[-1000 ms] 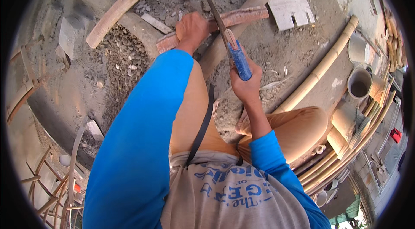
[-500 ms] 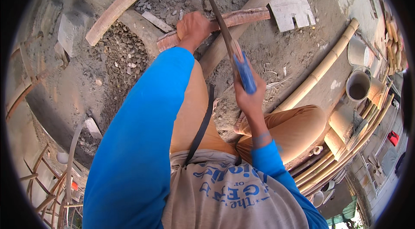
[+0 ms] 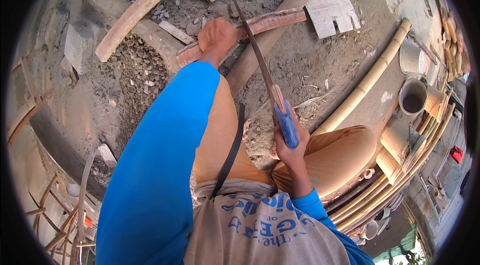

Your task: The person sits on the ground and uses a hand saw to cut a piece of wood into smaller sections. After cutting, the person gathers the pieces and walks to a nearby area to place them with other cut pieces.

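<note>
My right hand (image 3: 292,146) is closed round the blue handle of a hand saw (image 3: 262,60). The saw's long, narrow blade points away from me and lies across a reddish-brown piece of wood (image 3: 272,21). My left hand (image 3: 217,37) grips that wood near its left end, to the left of the blade, with the fingers wrapped over it. Beneath the wood, a thick bamboo pole (image 3: 267,40) runs diagonally and props it up. Part of the wood is covered by my left fist.
A curved plank (image 3: 145,10) lies at the far left, beside gravel (image 3: 142,65). A notched pale board (image 3: 332,7) rests behind the pole. To the right are another bamboo pole (image 3: 370,82), a bucket (image 3: 413,96) and stacked bamboo (image 3: 370,197). A concrete block (image 3: 80,45) stands at the left.
My right hand has drawn the saw back toward my body, so its blade tip sits nearer. My left hand keeps its hold on the wood.
</note>
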The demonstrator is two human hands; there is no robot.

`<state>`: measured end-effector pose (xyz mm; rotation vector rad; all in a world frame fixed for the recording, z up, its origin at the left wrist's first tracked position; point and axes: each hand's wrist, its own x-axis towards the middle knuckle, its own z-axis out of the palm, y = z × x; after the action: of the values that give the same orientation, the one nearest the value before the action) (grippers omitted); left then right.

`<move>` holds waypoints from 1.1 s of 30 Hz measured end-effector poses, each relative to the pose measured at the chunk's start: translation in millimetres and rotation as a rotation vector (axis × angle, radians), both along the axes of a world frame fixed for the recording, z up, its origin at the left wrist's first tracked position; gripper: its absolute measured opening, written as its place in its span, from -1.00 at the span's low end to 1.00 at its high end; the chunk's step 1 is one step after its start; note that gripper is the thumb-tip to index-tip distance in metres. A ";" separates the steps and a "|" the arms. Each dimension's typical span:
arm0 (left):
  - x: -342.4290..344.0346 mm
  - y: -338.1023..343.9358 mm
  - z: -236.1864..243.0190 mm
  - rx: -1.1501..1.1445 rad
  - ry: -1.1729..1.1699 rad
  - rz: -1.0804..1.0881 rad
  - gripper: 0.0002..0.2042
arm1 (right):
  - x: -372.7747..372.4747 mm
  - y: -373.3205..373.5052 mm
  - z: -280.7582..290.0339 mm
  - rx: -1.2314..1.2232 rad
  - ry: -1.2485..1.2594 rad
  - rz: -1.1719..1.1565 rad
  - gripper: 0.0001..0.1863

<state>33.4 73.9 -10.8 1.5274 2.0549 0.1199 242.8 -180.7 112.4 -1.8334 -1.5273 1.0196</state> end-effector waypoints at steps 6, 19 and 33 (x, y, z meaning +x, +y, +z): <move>0.6 -16.1 -4.6 0.008 0.009 -0.033 -0.69 | -6.7 21.7 5.1 -0.113 0.072 -0.006 -0.35; 1.1 -16.9 4.0 -0.038 -0.018 -0.070 -0.65 | 9.0 16.7 10.1 -0.114 0.126 -0.005 -0.40; 5.0 -16.3 -7.5 -0.003 -0.002 -0.051 -0.69 | 4.9 50.8 -13.4 -0.024 0.089 0.054 -0.36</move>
<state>38.4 57.6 -18.3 1.5762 2.0116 0.0994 247.7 -129.8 99.0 -1.7475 -1.5254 1.1341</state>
